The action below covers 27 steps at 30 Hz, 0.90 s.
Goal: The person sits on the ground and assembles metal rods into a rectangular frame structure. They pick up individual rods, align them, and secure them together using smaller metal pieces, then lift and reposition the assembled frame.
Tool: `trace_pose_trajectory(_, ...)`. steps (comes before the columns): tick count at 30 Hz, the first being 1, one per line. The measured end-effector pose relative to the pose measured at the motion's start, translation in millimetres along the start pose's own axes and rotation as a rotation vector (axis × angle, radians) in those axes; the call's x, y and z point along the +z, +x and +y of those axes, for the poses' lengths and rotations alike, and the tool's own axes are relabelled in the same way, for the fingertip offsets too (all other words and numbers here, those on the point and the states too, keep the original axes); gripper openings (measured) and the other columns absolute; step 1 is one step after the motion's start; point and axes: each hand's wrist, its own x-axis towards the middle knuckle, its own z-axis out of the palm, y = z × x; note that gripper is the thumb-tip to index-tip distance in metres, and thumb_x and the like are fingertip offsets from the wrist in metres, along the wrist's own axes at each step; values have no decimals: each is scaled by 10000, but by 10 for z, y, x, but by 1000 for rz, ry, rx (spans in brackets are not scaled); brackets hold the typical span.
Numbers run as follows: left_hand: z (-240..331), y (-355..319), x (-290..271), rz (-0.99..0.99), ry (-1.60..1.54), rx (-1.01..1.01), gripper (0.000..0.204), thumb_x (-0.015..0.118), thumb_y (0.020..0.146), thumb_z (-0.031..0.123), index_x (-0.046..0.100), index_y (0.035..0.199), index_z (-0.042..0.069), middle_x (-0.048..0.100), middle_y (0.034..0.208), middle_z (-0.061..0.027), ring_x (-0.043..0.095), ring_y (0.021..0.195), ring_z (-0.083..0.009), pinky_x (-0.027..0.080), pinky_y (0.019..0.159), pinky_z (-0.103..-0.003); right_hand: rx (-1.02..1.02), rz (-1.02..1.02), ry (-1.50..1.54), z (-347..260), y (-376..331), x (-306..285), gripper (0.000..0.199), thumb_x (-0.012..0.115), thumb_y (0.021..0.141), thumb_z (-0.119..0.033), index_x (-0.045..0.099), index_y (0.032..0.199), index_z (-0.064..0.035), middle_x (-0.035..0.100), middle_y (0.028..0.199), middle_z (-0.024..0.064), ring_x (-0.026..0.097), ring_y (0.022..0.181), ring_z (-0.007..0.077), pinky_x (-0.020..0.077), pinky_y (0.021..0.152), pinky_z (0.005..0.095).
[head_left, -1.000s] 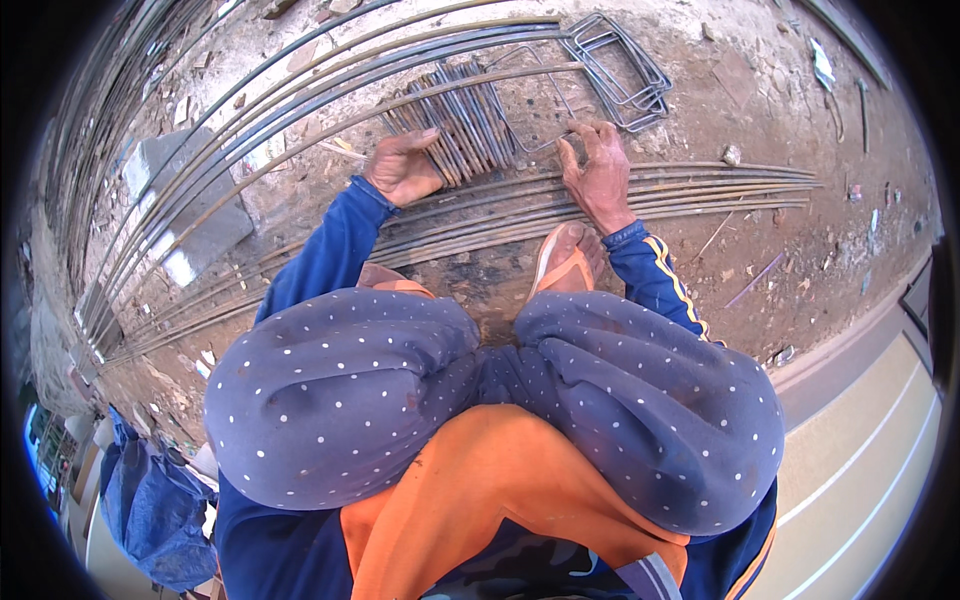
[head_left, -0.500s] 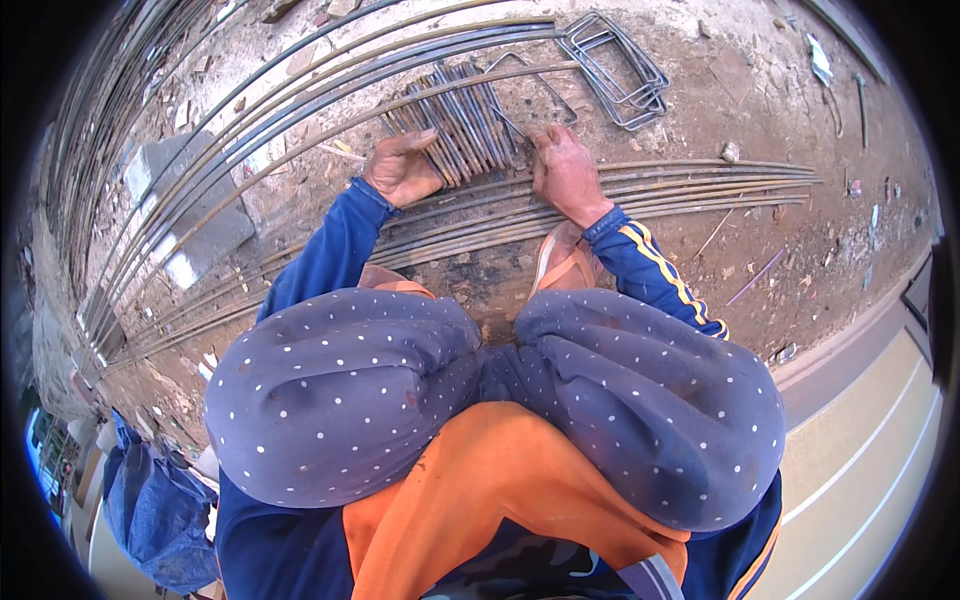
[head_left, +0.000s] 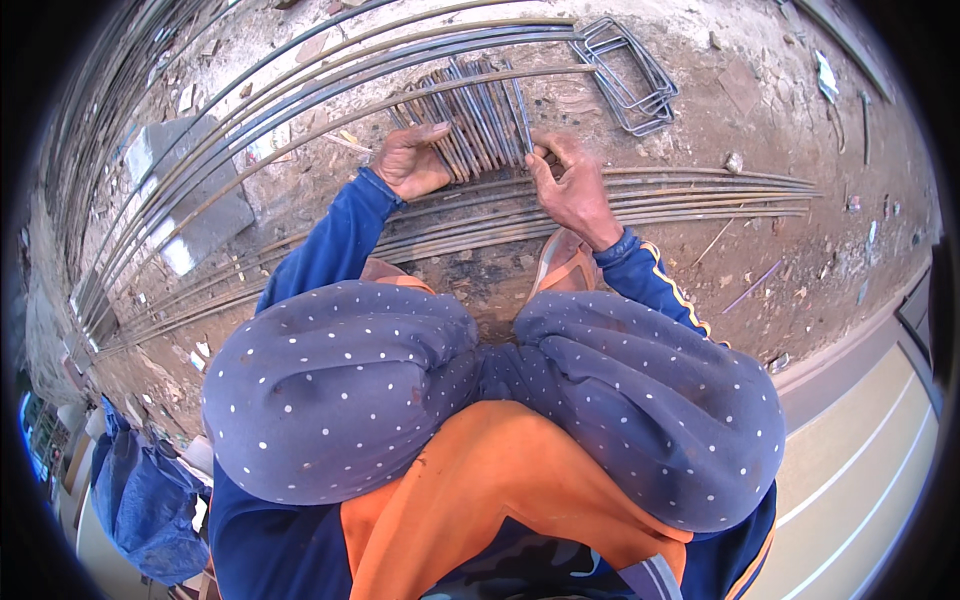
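A row of bent steel stirrups [head_left: 474,118] stands packed closely on the ground ahead of my feet. My left hand [head_left: 412,162] is at the row's left end, thumb spread from the fingers and its inner side against the bars. At the right end, my right hand [head_left: 570,185] pinches the near edge of the outermost stirrup [head_left: 521,110] between thumb and fingers. That stirrup lines up alongside the others. Farther right lies a small loose pile of rectangular stirrups [head_left: 628,78].
Long steel bars [head_left: 330,125] curve across from the left, passing over the row's far part. More long bars [head_left: 700,188] lie between the row and my feet. A grey block [head_left: 195,200] sits under the bars at left. Rubble and scraps litter the dirt.
My right hand has brought a slanted, separate stirrup leftward against the row's right end, and it now stands in line. My left hand has stayed nearly in place.
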Motion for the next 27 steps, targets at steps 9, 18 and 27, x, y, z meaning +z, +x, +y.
trace_pose_trajectory(9,16,5,-8,-41,-79,-29,452,706,911,185,600,1313,8,664,1285,-148,604,1250,-286,406,1145,-522,118,-84,82,39,-14,96,345,736,899,-123,682,1204,28,682,934,71,636,773,161,523,707,295)
trace_pose_trajectory(18,22,41,-20,-11,-82,-11,593,708,874,253,540,1391,15,562,1415,-214,525,1336,-368,346,1167,-583,297,-186,244,-38,21,11,428,715,949,-96,601,1348,9,662,963,7,588,815,65,511,746,236)
trace_pose_trajectory(27,28,56,-3,-27,-148,-24,430,711,887,209,642,1278,47,650,1307,-156,587,1265,-329,397,1145,-552,144,145,-71,438,101,-306,360,661,964,-70,630,1320,-29,718,1043,48,655,917,87,530,797,240)
